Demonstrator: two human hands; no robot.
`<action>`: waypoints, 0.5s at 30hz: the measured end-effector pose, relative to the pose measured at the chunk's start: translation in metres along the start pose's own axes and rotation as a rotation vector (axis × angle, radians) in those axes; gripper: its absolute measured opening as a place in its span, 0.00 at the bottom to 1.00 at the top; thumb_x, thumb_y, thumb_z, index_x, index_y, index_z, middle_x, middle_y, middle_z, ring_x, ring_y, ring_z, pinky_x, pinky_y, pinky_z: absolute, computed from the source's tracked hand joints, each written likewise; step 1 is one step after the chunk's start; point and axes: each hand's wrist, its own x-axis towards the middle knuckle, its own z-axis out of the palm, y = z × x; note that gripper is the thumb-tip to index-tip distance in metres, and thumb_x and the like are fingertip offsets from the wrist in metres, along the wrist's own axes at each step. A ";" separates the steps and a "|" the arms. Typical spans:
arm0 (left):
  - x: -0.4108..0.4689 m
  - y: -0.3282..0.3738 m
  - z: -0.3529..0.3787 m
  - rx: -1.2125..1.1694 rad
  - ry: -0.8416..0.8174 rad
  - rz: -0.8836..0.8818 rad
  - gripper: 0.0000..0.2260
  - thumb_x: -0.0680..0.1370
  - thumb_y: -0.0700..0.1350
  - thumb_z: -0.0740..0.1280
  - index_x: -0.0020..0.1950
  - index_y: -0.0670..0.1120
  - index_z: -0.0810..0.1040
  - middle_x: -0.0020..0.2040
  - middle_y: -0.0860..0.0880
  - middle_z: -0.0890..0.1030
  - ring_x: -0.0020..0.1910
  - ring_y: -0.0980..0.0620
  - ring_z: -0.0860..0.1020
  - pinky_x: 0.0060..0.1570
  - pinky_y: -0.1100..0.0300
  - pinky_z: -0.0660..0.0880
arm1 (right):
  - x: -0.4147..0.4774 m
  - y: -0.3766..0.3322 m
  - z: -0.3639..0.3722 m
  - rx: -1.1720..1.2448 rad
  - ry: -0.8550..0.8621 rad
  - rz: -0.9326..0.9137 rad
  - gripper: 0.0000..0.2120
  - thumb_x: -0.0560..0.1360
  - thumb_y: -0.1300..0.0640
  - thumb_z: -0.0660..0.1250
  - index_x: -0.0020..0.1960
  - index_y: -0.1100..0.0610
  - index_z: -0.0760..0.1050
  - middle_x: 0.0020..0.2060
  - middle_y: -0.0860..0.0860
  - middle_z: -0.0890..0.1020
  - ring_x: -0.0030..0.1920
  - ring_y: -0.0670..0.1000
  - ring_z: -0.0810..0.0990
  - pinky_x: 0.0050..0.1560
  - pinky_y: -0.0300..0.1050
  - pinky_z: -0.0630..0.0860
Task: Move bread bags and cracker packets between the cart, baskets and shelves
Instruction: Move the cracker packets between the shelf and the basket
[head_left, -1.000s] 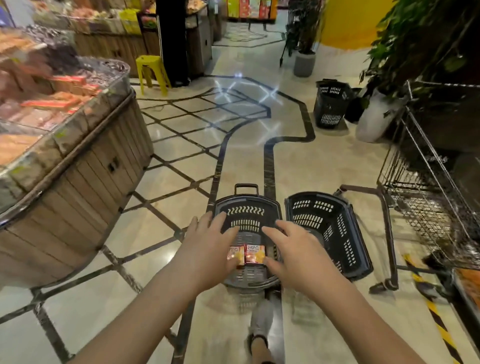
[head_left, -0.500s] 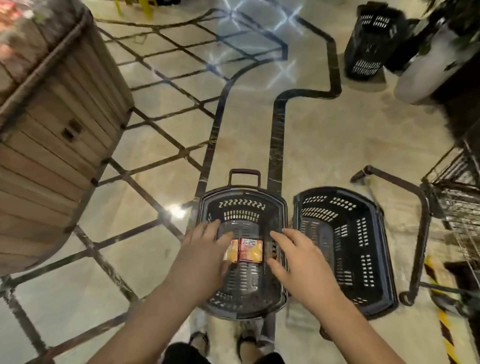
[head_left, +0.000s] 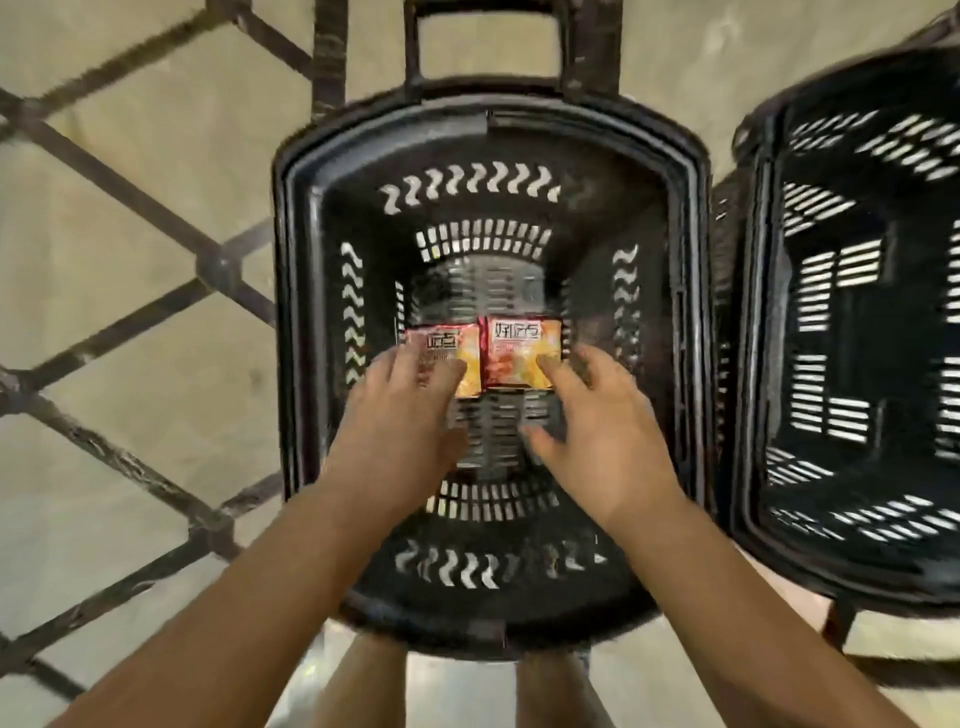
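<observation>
Both hands reach down into a black basket (head_left: 291, 364) on the floor. Left hand (head_left: 400, 431) lies palm down with fingers spread, its fingertips resting on the left packet (head_left: 457, 358) and covering that packet's lower left part. Right hand (head_left: 597, 441) is likewise palm down with fingers spread; its forefinger touches the lower right corner of the right packet (head_left: 514, 358), and its thumb points inward over the basket's slotted bottom. Neither hand is closed around anything; whether the fingers press down or only touch cannot be told. The hands are apart, with a strip of the basket's bottom showing between them.

Below the basket's near rim, the person's legs show at the lower edge of the view.

The two packets lie flat, side by side and touching, in the middle of the basket's bottom. Both are red and orange with white lettering along the top. The rest of the basket holds nothing else that can be seen.

Just to the right stands a second basket (head_left: 753, 364), also black and slotted, its rim close beside the first one's rim.

At the far end of the first basket a dark handle (head_left: 483, 10) sticks out over the pale floor (head_left: 130, 234), which is crossed by dark lines in a diamond pattern.
</observation>
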 end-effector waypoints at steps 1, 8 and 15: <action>0.014 -0.005 0.019 -0.006 -0.020 -0.008 0.32 0.79 0.56 0.69 0.81 0.56 0.60 0.82 0.44 0.56 0.79 0.41 0.57 0.75 0.44 0.63 | 0.015 0.003 0.018 -0.002 -0.016 0.011 0.33 0.80 0.42 0.68 0.81 0.47 0.60 0.80 0.54 0.58 0.80 0.56 0.56 0.79 0.54 0.58; 0.089 -0.035 0.122 -0.064 -0.182 -0.159 0.28 0.82 0.49 0.66 0.80 0.57 0.59 0.82 0.45 0.51 0.81 0.41 0.52 0.74 0.39 0.63 | 0.088 0.023 0.094 -0.061 -0.065 0.031 0.33 0.79 0.46 0.69 0.80 0.50 0.63 0.80 0.59 0.58 0.78 0.61 0.59 0.75 0.57 0.63; 0.129 -0.033 0.160 -0.054 -0.318 -0.368 0.26 0.78 0.37 0.62 0.75 0.52 0.67 0.76 0.42 0.57 0.74 0.40 0.59 0.72 0.47 0.65 | 0.116 0.042 0.126 -0.054 -0.125 0.113 0.29 0.81 0.46 0.65 0.79 0.47 0.62 0.80 0.57 0.55 0.79 0.60 0.57 0.77 0.55 0.61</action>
